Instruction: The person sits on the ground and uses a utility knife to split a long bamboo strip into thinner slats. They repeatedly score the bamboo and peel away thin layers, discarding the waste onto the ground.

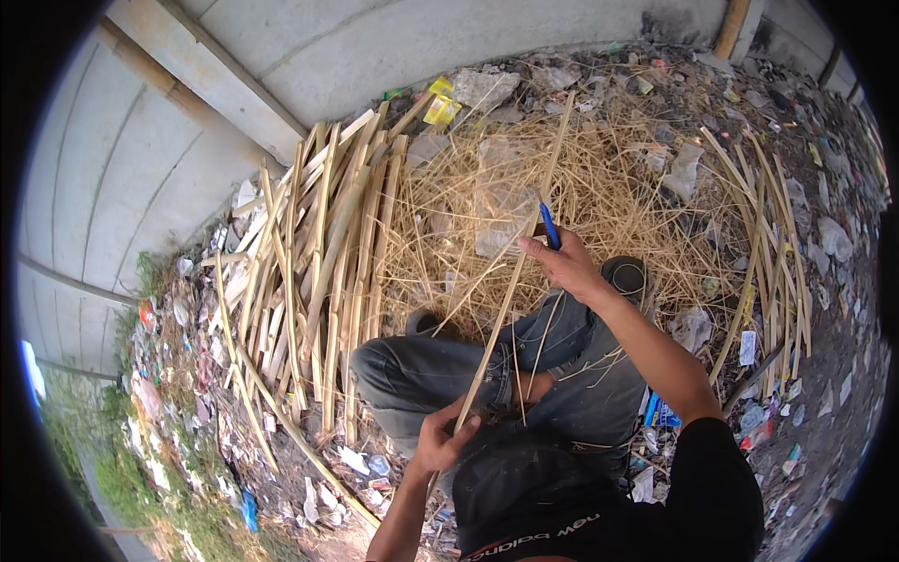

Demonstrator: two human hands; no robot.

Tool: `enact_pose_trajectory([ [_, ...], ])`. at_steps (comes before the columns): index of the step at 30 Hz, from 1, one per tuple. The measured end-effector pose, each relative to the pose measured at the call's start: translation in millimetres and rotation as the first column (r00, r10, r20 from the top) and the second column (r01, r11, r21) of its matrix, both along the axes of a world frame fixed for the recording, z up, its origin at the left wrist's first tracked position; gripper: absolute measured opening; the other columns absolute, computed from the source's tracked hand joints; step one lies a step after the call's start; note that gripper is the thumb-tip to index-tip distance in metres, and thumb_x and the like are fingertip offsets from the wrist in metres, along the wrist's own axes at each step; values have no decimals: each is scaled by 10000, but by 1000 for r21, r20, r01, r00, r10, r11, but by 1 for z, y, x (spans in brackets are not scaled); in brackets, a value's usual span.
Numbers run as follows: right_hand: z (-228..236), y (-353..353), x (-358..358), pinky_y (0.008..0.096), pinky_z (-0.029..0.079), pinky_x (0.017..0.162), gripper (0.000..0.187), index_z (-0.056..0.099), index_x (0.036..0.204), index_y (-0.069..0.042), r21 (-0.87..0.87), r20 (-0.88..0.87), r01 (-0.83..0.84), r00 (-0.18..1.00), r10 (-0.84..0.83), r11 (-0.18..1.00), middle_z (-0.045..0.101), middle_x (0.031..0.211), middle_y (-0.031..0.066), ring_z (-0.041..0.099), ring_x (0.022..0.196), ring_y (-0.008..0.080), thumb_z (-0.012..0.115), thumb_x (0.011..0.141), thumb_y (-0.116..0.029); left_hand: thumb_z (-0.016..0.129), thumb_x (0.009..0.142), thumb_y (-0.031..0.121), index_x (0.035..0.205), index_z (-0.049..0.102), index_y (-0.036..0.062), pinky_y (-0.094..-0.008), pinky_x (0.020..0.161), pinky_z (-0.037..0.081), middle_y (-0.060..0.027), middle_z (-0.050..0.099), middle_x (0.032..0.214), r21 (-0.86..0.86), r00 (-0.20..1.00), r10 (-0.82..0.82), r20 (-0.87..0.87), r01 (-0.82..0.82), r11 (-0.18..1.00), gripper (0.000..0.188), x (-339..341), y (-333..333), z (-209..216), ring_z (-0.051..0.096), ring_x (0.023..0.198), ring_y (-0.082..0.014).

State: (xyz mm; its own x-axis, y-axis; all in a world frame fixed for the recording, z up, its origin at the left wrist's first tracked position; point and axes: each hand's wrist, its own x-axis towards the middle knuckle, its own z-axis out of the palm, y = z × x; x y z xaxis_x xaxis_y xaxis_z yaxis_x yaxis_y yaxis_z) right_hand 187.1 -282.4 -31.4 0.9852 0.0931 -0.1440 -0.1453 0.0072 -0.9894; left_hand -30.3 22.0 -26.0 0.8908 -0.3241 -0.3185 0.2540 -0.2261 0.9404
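a: in the head view, where's the long strip (496,339)?
b: slanting from the lap (510,440) out over the shavings (599,187).
a: and the hands?
b: the left hand (443,440), nearer the body than the shavings, grips the strip; the right hand (565,262), over their near part, clasps a blue tool (550,228) against it.
a: beside the shavings?
b: split poles (323,253) left, thinner slats (763,262) right.
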Motion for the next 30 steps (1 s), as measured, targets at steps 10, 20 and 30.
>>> enact_pose_trajectory([
  [10,13,61,-69,436,515,601,584,693,1035,-7,-526,266,-160,902,340,836,634,677,163,668,616,323,693,962,-587,563,1085,197,1464,527,-42,-356,932,518,-159,697,1103,82,980,175,93,-182,980,450,38,-36,-8,639,1005,-197],
  [20,8,45,-55,534,556,593,651,727,924,-26,-702,160,-228,873,461,675,650,597,203,695,612,440,522,1026,-636,620,1057,149,1452,568,-17,-277,699,456,7,582,837,175,975,162,150,-187,967,432,48,-33,9,515,779,-80],
  [30,10,44,-68,527,562,610,653,760,920,-75,-818,132,-230,818,560,528,657,616,203,704,635,434,504,1023,-668,615,1052,158,1465,558,-15,-271,680,440,17,558,815,138,988,141,59,-148,979,451,50,-28,23,503,759,-76],
])
